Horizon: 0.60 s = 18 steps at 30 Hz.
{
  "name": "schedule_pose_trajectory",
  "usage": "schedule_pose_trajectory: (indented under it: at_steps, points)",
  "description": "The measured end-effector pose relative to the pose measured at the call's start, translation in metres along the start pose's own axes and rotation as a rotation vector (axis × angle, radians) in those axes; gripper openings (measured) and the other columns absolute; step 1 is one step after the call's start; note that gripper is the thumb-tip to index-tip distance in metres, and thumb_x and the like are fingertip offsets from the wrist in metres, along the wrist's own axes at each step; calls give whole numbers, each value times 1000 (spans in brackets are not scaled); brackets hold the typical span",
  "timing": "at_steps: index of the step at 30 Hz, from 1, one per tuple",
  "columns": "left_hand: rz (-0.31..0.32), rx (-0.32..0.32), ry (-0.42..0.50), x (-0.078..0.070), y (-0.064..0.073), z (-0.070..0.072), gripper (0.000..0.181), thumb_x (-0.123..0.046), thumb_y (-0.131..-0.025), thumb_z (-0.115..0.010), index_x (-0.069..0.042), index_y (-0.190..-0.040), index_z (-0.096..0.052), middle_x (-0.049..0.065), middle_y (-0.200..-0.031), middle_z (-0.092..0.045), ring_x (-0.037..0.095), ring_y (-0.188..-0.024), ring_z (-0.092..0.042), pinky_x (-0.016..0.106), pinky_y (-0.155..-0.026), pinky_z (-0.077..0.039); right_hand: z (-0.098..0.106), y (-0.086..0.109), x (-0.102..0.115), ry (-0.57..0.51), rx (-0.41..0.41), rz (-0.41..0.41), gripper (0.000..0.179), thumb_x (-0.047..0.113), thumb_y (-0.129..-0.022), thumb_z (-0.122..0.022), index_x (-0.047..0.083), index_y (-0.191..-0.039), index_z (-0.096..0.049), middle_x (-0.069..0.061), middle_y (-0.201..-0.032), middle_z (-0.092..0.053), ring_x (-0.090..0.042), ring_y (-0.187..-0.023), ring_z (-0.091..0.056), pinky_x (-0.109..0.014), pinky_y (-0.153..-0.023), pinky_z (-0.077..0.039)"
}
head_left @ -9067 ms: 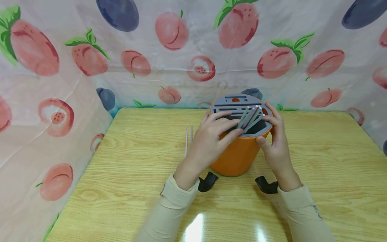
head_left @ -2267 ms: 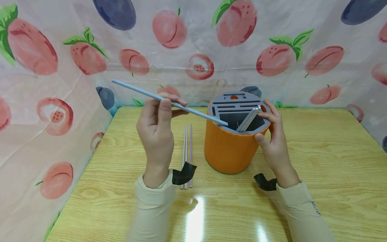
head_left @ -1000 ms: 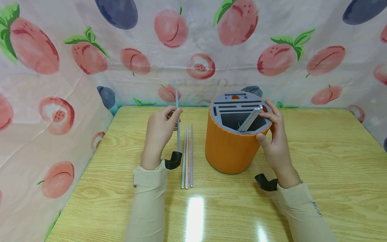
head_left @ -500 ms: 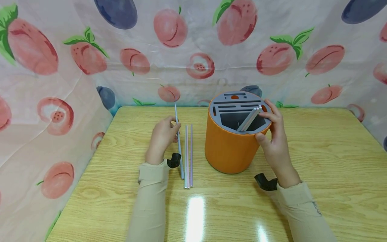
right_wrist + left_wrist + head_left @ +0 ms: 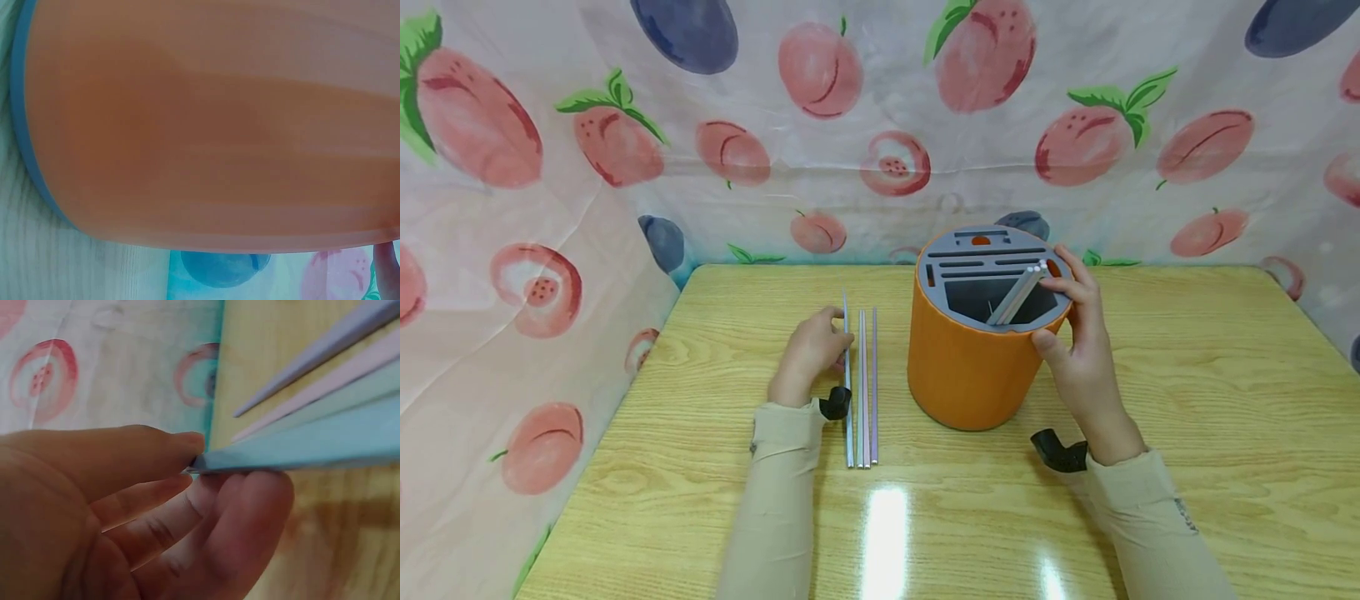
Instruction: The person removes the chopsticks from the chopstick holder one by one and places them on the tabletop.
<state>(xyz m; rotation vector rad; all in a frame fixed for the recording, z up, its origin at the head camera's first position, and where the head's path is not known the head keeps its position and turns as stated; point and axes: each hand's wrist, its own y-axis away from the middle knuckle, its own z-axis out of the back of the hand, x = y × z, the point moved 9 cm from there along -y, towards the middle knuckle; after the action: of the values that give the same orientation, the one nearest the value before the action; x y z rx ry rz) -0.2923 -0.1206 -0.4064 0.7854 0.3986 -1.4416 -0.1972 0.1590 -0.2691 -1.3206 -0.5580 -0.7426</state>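
Observation:
My left hand [image 5: 812, 350] pinches a light blue chopstick [image 5: 849, 437] between thumb and fingers, low over the table. In the left wrist view the blue chopstick [image 5: 312, 440] runs from the fingertips to the right edge. Just right of it lie a green chopstick [image 5: 861, 392], a pink chopstick [image 5: 866, 417] and a purple chopstick [image 5: 875, 375], side by side lengthwise. An orange utensil holder [image 5: 970, 375] with a grey slotted top stands upright; several chopsticks [image 5: 1018, 296] lean in its large opening. My right hand [image 5: 1078, 350] grips the holder's rim at its right side.
The wooden table [image 5: 700, 400] meets a fruit-printed cloth [image 5: 737, 208] at the back and left. A black bent piece [image 5: 835, 403] sits at the left wrist, and a similar black piece [image 5: 1060, 452] at the right wrist.
My left hand has brought the blue chopstick from the holder's opening to the left and down, alongside the other loose chopsticks. The right hand stays on the rim.

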Motion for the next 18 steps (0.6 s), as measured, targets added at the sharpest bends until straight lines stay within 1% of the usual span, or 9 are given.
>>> schedule_pose_trajectory:
  at_steps: [2,3,6,10,13,16,18]
  points:
    - [5,11,-17,3,-1,-3,50,-18,-88,-53,-9,-134,-36,7,-79,-61,19,-53,-60,34,-77,-45,0,0,0,2,0,-7,69,43,-82,-59,-9,-121,-36,-11,-144,-18,-26,-130,-19,-30,-101,-24]
    - [8,12,-18,5,-2,-5,51,-18,-88,-53,-9,-134,-35,7,-82,-60,18,-53,-60,34,-78,-45,0,0,0,2,0,-9,69,43,-82,-59,-9,-121,-36,-11,-144,-18,-26,-130,-19,-30,-101,-23]
    - [15,14,-2,8,-2,-8,53,-15,-86,-54,-10,-135,-35,5,-86,-59,16,-52,-59,32,-72,-49,-1,0,0,4,-2,-12,68,43,-83,-59,-9,-121,-37,-11,-144,-18,-26,-130,-19,-30,-102,-23]
    - [20,16,30,10,-2,-10,52,-13,-85,-54,-12,-134,-37,6,-80,-60,17,-53,-59,28,-56,-50,-1,0,1,9,-2,-9,68,43,-83,-59,-9,-121,-37,-10,-144,-18,-26,-131,-18,-31,-102,-23]
    - [17,19,43,9,-2,-12,48,-13,-86,-54,-11,-132,-41,7,-81,-60,18,-54,-59,27,-54,-50,-1,0,1,12,-2,-7,68,43,-83,-59,-9,-121,-36,-10,-144,-18,-26,-130,-19,-31,-102,-22]
    - [16,31,74,8,-2,-14,46,-12,-86,-54,-10,-130,-43,9,-84,-60,19,-57,-59,28,-53,-51,0,0,1,13,-4,-5,69,43,-82,-58,-9,-120,-37,-10,-144,-18,-26,-130,-19,-30,-102,-23]
    - [13,34,71,7,-2,-14,45,-13,-86,-55,-10,-129,-44,9,-86,-60,19,-57,-59,29,-53,-52,0,0,0,8,-6,-5,69,43,-82,-59,-10,-120,-37,-11,-144,-18,-26,-130,-19,-30,-102,-23]
